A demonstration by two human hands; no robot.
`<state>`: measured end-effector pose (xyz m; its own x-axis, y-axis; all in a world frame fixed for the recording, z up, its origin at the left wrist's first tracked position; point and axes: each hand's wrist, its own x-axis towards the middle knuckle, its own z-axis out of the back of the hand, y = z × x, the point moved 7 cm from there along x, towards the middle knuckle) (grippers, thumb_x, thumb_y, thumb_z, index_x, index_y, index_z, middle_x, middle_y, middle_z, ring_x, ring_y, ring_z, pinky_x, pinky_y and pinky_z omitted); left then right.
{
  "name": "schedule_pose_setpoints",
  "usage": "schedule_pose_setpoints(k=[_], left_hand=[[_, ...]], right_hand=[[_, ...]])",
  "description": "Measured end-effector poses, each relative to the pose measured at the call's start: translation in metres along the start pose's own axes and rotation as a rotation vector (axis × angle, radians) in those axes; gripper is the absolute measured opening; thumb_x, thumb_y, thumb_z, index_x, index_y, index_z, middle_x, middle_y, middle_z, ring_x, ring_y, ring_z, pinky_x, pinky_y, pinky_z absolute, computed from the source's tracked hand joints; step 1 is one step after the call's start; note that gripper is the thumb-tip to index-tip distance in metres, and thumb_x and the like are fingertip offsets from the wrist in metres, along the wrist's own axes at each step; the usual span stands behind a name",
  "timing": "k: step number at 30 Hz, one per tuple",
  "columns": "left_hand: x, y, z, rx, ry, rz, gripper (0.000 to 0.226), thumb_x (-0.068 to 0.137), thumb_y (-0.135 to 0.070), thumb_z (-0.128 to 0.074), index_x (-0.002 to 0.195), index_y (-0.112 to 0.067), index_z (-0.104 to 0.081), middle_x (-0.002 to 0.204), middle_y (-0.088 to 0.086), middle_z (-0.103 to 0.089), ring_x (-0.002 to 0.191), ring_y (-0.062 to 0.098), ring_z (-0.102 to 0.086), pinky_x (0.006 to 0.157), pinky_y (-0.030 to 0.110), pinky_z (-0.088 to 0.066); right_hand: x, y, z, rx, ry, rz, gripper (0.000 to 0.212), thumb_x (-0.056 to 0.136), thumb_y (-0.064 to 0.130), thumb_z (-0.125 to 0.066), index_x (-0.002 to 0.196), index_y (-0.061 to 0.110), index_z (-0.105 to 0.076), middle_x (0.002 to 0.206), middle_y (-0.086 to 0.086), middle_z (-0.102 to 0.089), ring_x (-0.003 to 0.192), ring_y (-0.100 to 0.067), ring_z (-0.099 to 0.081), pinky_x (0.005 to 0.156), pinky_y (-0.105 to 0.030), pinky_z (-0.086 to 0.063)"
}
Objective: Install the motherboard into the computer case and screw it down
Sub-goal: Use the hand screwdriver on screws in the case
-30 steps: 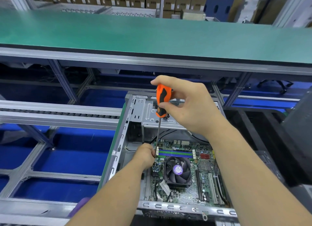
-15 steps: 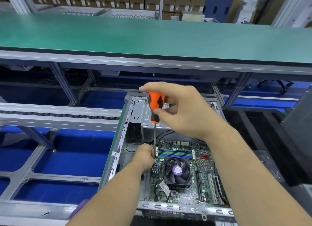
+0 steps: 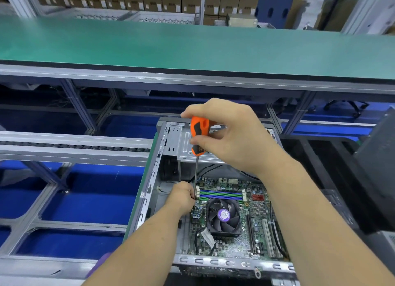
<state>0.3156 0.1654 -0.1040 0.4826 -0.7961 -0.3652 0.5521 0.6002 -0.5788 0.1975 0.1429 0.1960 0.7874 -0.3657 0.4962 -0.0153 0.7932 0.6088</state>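
Orange screwdriver (image 3: 199, 136) handle shifted frame-left since a second ago; my right hand (image 3: 230, 138) grips it, left hand (image 3: 181, 197) pinches shaft at motherboard (image 3: 233, 219) upper-left corner. Screw likely seating.

Green motherboard (image 3: 235, 221) is laid flat inside the open grey metal computer case (image 3: 149, 189), with a black CPU fan bearing a purple centre label, blue and green RAM slots and white expansion slots seen on it. Orange-and-black-handled screwdriver (image 3: 197, 139) is held near upright over the board's far-left corner, handle gripped by right hand fingers (image 3: 192, 114), thin steel shaft run down beside left hand fingers (image 3: 191, 192). Shaft tip is hidden by those fingers; any screw cannot be made out.
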Motion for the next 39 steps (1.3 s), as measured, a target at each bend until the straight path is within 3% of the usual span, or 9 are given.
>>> schedule_pose_setpoints(k=[3, 8, 12, 16, 24, 30, 33, 35, 39], left_hand=[[-0.001, -0.002, 0.001, 0.012, 0.0, -0.004, 0.04, 0.085, 0.006, -0.063, 0.056, -0.018, -0.049, 0.082, 0.009, -0.06, 0.08, 0.022, -0.059, 0.082, 0.033, -0.057], [-0.003, -0.004, 0.001, 0.025, 0.007, -0.003, 0.04, 0.085, 0.008, -0.057, 0.056, -0.019, -0.049, 0.074, 0.004, -0.057, 0.077, 0.021, -0.058, 0.07, 0.027, -0.052], [-0.006, -0.006, 0.002, 0.064, 0.004, -0.005, 0.035, 0.086, 0.006, -0.055, 0.062, -0.018, -0.049, 0.082, 0.006, -0.058, 0.077, 0.021, -0.055, 0.07, 0.028, -0.051], [-0.007, -0.008, 0.004, 0.08, 0.002, -0.015, 0.036, 0.085, 0.006, -0.055, 0.06, -0.019, -0.05, 0.084, 0.007, -0.06, 0.077, 0.021, -0.056, 0.075, 0.03, -0.054], [-0.009, -0.012, 0.006, 0.053, 0.016, -0.049, 0.031, 0.079, 0.01, -0.057, 0.064, -0.017, -0.061, 0.094, 0.01, -0.071, 0.091, 0.026, -0.068, 0.079, 0.034, -0.058], [-0.012, -0.009, 0.011, 0.029, -0.026, -0.021, 0.041, 0.082, 0.0, -0.073, 0.054, -0.02, -0.052, 0.076, 0.001, -0.059, 0.079, 0.022, -0.063, 0.073, 0.027, -0.055], [-0.014, -0.014, 0.016, 0.064, -0.011, -0.044, 0.026, 0.082, 0.007, -0.064, 0.065, -0.013, -0.066, 0.079, 0.003, -0.062, 0.081, 0.02, -0.062, 0.069, 0.023, -0.049], [-0.015, -0.018, 0.022, 0.069, 0.005, -0.071, 0.02, 0.081, 0.008, -0.063, 0.082, -0.008, -0.075, 0.08, 0.001, -0.063, 0.081, 0.018, -0.062, 0.068, 0.02, -0.046], [-0.022, -0.032, 0.036, -0.018, -0.004, -0.173, 0.016, 0.079, -0.008, -0.078, 0.075, -0.022, -0.071, 0.083, -0.01, -0.066, 0.08, 0.01, -0.066, 0.066, 0.015, -0.048]], right_hand=[[0.001, -0.001, -0.003, 0.106, 0.082, -0.042, 0.049, 0.088, -0.002, -0.069, 0.13, 0.023, -0.068, 0.103, 0.008, -0.064, 0.095, -0.022, -0.063, 0.084, -0.04, -0.061], [0.004, 0.0, 0.008, -0.116, -0.131, -0.016, 0.038, 0.079, 0.015, -0.087, 0.114, 0.01, -0.075, 0.089, -0.01, -0.062, 0.084, -0.03, -0.059, 0.073, -0.047, -0.059], [0.001, -0.002, -0.002, 0.098, 0.051, -0.058, 0.049, 0.083, 0.001, -0.078, 0.127, 0.022, -0.07, 0.112, 0.011, -0.067, 0.111, -0.018, -0.065, 0.088, -0.037, -0.06], [0.002, -0.002, 0.0, 0.013, -0.046, -0.051, 0.043, 0.079, 0.004, -0.082, 0.118, 0.021, -0.073, 0.088, 0.003, -0.069, 0.081, -0.024, -0.065, 0.077, -0.038, -0.059], [-0.007, -0.008, 0.02, -0.184, -0.246, -0.018, 0.04, 0.08, 0.015, -0.086, 0.117, 0.009, -0.073, 0.084, -0.01, -0.068, 0.081, -0.031, -0.062, 0.082, -0.048, -0.056], [-0.001, -0.006, 0.008, -0.081, -0.116, -0.034, 0.044, 0.079, 0.011, -0.085, 0.12, 0.015, -0.071, 0.089, -0.007, -0.067, 0.083, -0.026, -0.061, 0.078, -0.042, -0.059], [0.0, -0.009, -0.001, 0.034, 0.004, -0.086, 0.054, 0.084, 0.003, -0.077, 0.131, 0.025, -0.065, 0.101, -0.006, -0.07, 0.087, -0.028, -0.067, 0.079, -0.042, -0.061], [-0.001, -0.011, 0.001, 0.015, -0.007, -0.084, 0.055, 0.085, 0.0, -0.075, 0.131, 0.027, -0.064, 0.099, -0.005, -0.07, 0.083, -0.024, -0.07, 0.077, -0.038, -0.06], [0.0, -0.014, 0.01, -0.07, -0.094, -0.089, 0.049, 0.081, 0.006, -0.083, 0.124, 0.021, -0.068, 0.092, -0.001, -0.069, 0.079, -0.018, -0.067, 0.081, -0.037, -0.059]])
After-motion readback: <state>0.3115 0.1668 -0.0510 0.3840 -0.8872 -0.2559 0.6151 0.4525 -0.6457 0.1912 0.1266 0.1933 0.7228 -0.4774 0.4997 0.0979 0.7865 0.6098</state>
